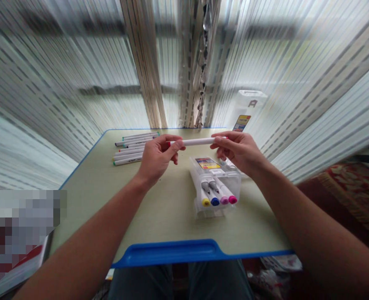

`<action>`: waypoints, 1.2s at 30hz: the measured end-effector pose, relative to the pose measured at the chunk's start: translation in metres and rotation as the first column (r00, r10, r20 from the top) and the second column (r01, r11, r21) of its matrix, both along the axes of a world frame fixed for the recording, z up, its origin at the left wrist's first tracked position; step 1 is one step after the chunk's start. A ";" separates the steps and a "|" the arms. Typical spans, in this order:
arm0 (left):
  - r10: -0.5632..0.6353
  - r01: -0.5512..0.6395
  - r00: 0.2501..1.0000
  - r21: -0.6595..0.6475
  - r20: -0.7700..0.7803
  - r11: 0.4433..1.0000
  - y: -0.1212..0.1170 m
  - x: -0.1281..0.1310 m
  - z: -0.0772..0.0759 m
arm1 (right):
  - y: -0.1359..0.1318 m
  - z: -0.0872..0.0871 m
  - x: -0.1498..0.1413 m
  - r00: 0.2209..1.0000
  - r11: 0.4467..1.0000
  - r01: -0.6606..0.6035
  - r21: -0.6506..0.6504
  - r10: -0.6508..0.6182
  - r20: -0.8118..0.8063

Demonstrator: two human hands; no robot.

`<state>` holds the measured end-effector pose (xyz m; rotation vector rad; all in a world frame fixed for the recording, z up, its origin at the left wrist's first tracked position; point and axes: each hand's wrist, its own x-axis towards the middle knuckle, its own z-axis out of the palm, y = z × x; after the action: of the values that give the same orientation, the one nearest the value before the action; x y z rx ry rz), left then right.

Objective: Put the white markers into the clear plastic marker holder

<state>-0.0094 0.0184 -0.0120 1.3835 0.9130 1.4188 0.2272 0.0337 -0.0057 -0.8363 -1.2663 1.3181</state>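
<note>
A white marker (198, 142) with red ends is held level above the table, one end in each hand. My left hand (159, 156) pinches its left end between thumb and fingers. At the other end, my right hand (239, 151) grips it the same way. Below the right hand lies a clear plastic marker case (199, 183) with a yellow label, its near end uncovered. Inside it are several white markers with yellow, blue, lilac and pink ends (224, 200), plus two grey-tipped ones. Several more markers (131, 152) lie in a loose row beyond my left hand.
The pale table (159, 221) has a blue rim and a blue front tray (174, 251). A translucent case part (247, 108) with a yellow label stands at the back right. String curtains (109, 62) hang behind the table. A patterned rug (353, 191) lies at the right.
</note>
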 end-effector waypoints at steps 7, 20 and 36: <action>-0.037 0.045 0.995 -0.081 0.090 0.996 -0.002 0.001 0.003 | 0.000 0.003 0.003 0.999 0.999 -0.005 -0.045 0.003 -0.051; -0.046 0.057 0.993 -0.107 0.105 0.993 -0.002 0.000 0.003 | -0.003 0.009 0.001 0.999 0.995 0.029 -0.097 -0.032 -0.030; 0.007 -0.007 1.000 -0.001 -0.025 1.000 -0.001 0.000 -0.001 | -0.002 0.001 0.000 0.998 0.999 0.036 -0.013 -0.035 0.053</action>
<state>-0.0098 0.0173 -0.0128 1.4015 0.9351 1.4090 0.2269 0.0320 -0.0051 -0.9050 -1.2791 1.2852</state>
